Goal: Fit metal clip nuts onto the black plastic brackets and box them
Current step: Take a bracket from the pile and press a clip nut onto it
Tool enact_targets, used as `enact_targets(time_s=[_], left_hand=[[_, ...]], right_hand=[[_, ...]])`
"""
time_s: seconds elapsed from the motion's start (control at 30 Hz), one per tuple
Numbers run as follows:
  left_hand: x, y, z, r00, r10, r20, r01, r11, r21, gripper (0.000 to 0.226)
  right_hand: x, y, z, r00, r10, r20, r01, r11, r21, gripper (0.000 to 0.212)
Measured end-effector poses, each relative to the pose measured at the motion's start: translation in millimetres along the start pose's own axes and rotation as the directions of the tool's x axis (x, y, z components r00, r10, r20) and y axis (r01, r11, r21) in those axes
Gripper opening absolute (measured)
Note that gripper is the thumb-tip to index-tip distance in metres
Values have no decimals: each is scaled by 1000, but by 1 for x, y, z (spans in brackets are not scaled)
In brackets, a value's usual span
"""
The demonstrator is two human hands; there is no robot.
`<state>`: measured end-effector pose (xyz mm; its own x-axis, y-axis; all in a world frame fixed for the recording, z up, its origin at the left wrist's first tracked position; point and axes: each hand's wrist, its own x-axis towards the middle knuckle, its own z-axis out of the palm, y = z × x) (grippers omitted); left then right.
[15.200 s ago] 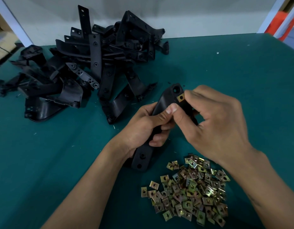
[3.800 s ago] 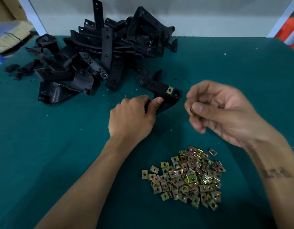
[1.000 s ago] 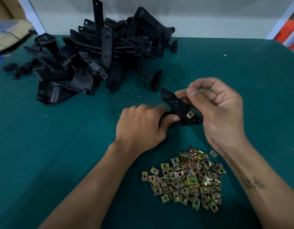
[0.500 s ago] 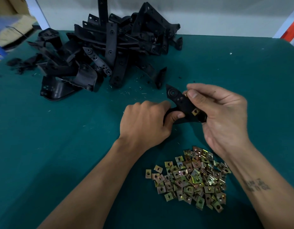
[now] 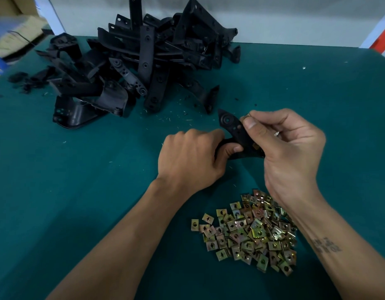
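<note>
The left hand (image 5: 191,156) grips the near end of a black bracket (image 5: 234,131): its fingers are curled over the part and the thumb presses against the underside. The right hand (image 5: 289,152) closes on the same bracket from the right, thumb laid along the upper face. A small brass-coloured nut (image 5: 246,115) shows just above the thumb tip, apparently pinched between thumb and forefinger at the bracket edge; the view there is too tight to confirm whether it is seated. A second nut (image 5: 255,145) shows on the bracket below the thumb. The bracket is tilted, its pointed end with a round boss raised and aimed away from the person, between the two hands and clear of the worktop (image 5: 79,191).

A loose heap of nuts (image 5: 247,232) lies on the green worktop just below the right wrist. A pile of black brackets (image 5: 144,61) sits at the far left, well apart from the hands.
</note>
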<state>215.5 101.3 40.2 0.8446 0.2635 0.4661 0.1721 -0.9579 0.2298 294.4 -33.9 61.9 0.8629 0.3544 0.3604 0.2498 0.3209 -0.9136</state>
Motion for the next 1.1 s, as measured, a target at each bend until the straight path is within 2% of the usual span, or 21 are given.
enact_targets(time_s=[0.17, 0.33, 0.47, 0.57, 0.7, 0.87, 1.1], left_hand=[[0, 1, -1, 1000, 4, -8, -4, 1000, -24, 64], [-1, 3, -3, 999, 36, -32, -38, 997, -73, 63], [0, 4, -3, 999, 27, -27, -29, 997, -77, 65], [-1, 3, -3, 998, 39, -57, -44, 994, -101, 60], [-2, 1, -2, 992, 59, -111, -73, 989, -132, 50], [-1, 2, -2, 990, 50, -133, -68, 988, -138, 44], [-3, 0, -1, 987, 71, -143, -93, 985, -148, 45]], right_hand=[[-1, -3, 2, 999, -30, -26, 28, 996, -81, 23], [-6, -5, 5, 986, -165, -28, 157, 969, -192, 19], [-7, -5, 5, 985, -165, -43, 153, 967, -203, 18], [-5, -8, 2, 986, -165, 17, 164, 961, -222, 20], [-6, -12, 5, 986, -153, 63, 161, 971, -176, 23], [-9, -12, 10, 991, -125, 37, 128, 985, -115, 24], [-5, -14, 8, 995, -78, 67, 84, 992, -90, 23]])
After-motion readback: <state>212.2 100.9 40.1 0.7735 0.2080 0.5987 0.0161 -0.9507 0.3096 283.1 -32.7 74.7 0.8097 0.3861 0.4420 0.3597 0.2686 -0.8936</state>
